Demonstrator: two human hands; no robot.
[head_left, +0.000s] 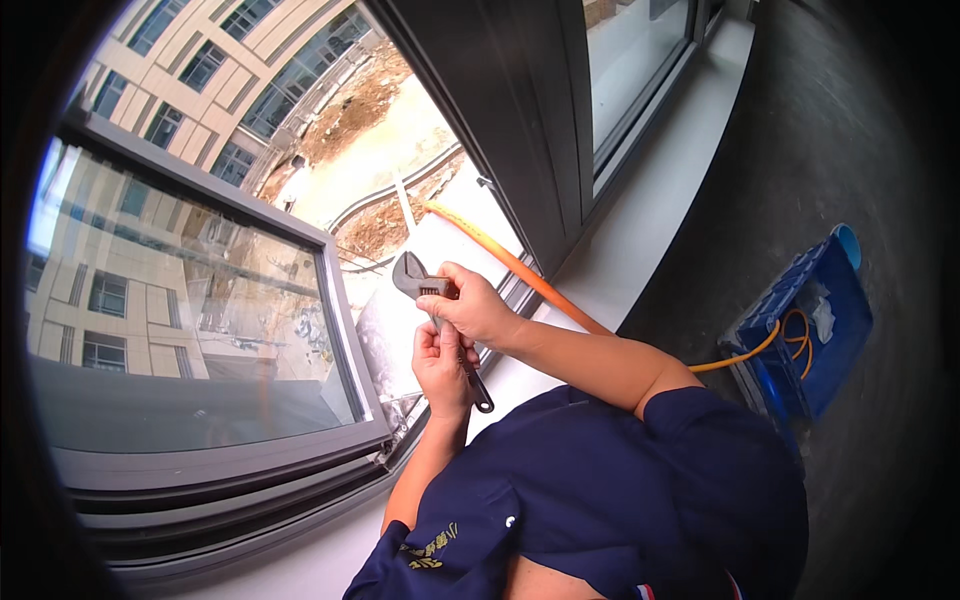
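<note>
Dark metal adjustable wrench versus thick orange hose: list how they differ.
The dark metal adjustable wrench is short; the thick orange hose is bright and much longer. The left hand and right hand grip the wrench; neither holds the hose. Both are long for their width.

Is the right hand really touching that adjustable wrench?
Touching: the head view shows the right hand gripping the adjustable wrench between thumb and fingers.

Wrench (424, 285) partly hidden by left hand (441, 372)
</note>
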